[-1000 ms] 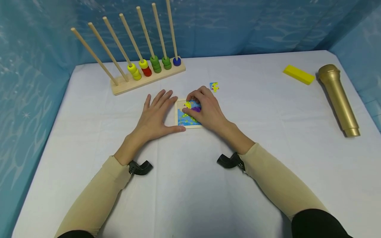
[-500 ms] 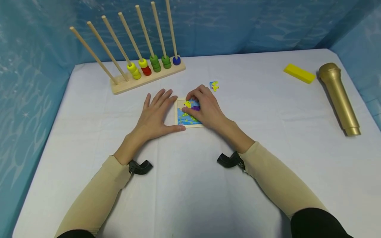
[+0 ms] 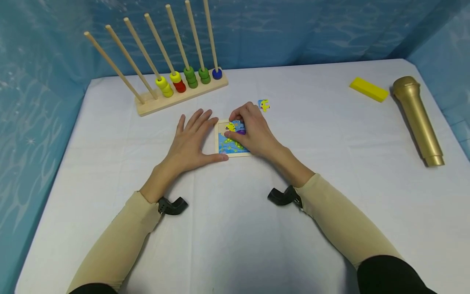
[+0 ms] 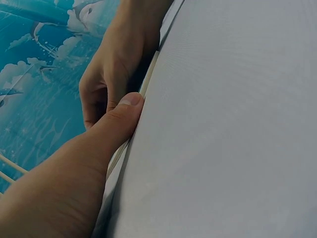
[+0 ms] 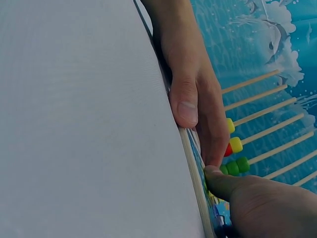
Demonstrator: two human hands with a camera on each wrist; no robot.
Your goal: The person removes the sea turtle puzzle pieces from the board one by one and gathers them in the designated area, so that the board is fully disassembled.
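Observation:
A small square jigsaw puzzle board point(image 3: 235, 155) with a pale wooden rim lies mid-table. Its picture shows a yellow figure on blue. My left hand point(image 3: 187, 143) lies at its left side with straight, spread fingers. The left index fingertip touches the upper left corner and the thumb point(image 4: 130, 100) rests along the near rim. Over the board's right half, my right hand point(image 3: 255, 132) pinches a blue and purple puzzle piece point(image 3: 240, 125) between thumb and fingers, partly hidden by the hand. A loose blue and yellow puzzle piece point(image 3: 264, 105) lies beyond the right hand.
At the back left stands a wooden peg rack point(image 3: 183, 97) with tall rods and coloured beads. A yellow block point(image 3: 369, 89) and a gold toy microphone point(image 3: 418, 122) lie at the right on a white cloth point(image 3: 235, 228). Blue curtains surround the table.
The pinched piece has shifted slightly leftward over the board, with the right hand still around it. The left hand stays in place. The head view has tilted a little.

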